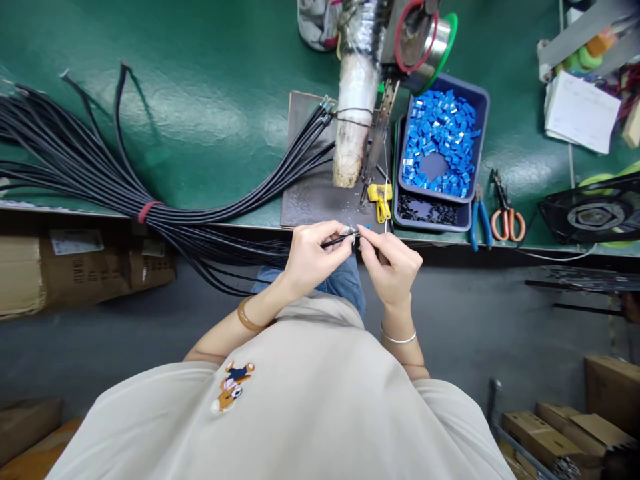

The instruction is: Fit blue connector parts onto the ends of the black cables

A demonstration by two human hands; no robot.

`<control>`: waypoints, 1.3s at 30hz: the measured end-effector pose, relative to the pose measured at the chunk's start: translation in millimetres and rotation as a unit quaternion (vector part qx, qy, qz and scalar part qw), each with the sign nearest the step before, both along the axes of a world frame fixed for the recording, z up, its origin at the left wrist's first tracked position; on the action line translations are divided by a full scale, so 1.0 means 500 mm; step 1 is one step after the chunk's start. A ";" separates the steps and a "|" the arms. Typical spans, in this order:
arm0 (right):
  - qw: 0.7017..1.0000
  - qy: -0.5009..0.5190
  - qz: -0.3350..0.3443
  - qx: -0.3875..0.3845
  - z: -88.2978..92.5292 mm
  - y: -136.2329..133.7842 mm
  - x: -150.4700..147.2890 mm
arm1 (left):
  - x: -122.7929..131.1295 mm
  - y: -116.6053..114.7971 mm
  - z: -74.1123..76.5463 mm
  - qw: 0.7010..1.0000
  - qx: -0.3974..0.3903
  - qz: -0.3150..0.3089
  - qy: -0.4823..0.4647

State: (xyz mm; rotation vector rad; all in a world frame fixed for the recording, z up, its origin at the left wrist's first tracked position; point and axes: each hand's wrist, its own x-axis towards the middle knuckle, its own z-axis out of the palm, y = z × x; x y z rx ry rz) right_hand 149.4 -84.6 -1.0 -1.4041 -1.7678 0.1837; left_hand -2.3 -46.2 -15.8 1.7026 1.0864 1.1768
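Observation:
Close to the bench's front edge, my left hand (317,257) pinches a thin black cable (334,240) near its end. Thumb and fingertips of my right hand (393,263) are closed at the tip of that cable. What they grip is too small to make out; a bit of blue shows beside them. A large bundle of black cables (210,215), tied with a red band (149,211), lies to the left. Some of its ends rest on a dark board (305,193). Just beyond my right hand is a yellow clip-like tool (381,200).
Blue connectors fill a grey bin (485,127), above a lower bin (463,220) of small black parts. Blue-handled cutters (481,217), orange-handled pliers (505,213) and a black fan (593,212) sit right. A whitish duct (353,127) and a solder-like spool (433,53) stand over the board.

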 end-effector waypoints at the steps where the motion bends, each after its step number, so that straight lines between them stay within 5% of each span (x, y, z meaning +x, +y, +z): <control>1: 1.000 -0.023 0.005 0.010 -0.004 -0.001 0.002 | 0.000 0.000 0.000 1.000 -0.010 -0.004 0.002; 6: 0.990 -0.138 0.015 0.037 -0.020 -0.001 0.015 | -0.004 0.002 0.004 0.998 -0.059 -0.021 0.003; 18: 0.979 -0.204 0.018 0.017 -0.037 -0.008 0.021 | -0.012 0.012 0.007 0.955 -0.248 -0.072 -0.149; 26: 0.964 -0.257 0.032 0.062 -0.039 0.000 0.027 | -0.015 0.018 0.010 0.943 -0.275 -0.088 -0.165; 34: 0.997 -0.072 0.018 0.003 -0.035 0.001 0.022 | -0.026 0.031 0.004 0.922 -0.293 -0.129 -0.219; 39: 0.985 0.116 -0.075 -0.107 -0.009 -0.003 0.010 | -0.021 0.024 0.008 0.934 -0.265 -0.118 -0.207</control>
